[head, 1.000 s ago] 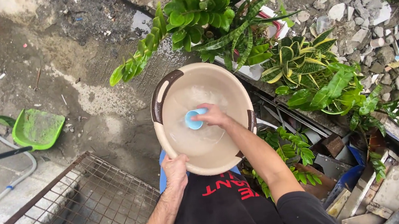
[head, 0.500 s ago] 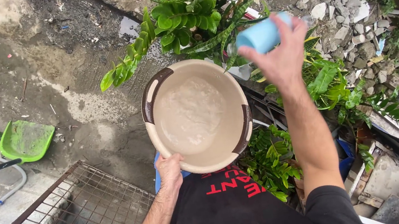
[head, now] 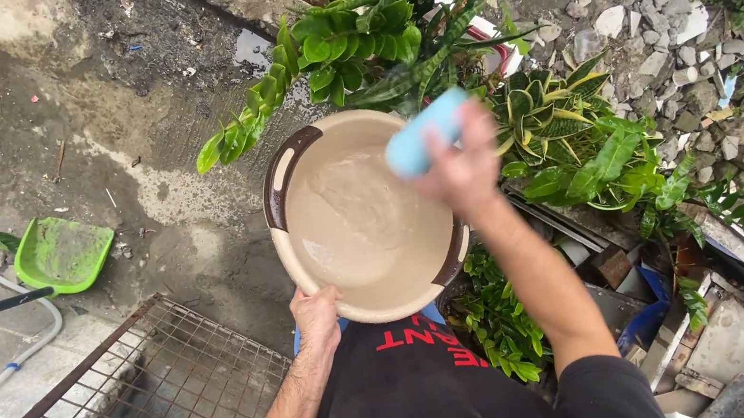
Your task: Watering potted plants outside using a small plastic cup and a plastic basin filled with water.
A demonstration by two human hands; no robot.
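Both hands are apart: the left hand (head: pixel 316 314) grips the near rim of the round beige plastic basin with brown handles (head: pixel 284 184), which holds shallow cloudy water. Clamped in the right hand (head: pixel 458 167) is a light blue plastic cup (head: pixel 423 135), tilted over the basin's far right edge, beside the green potted plants (head: pixel 349 35).

Left hand (head: pixel 316 314) gripping, right hand (head: pixel 458 167) raised
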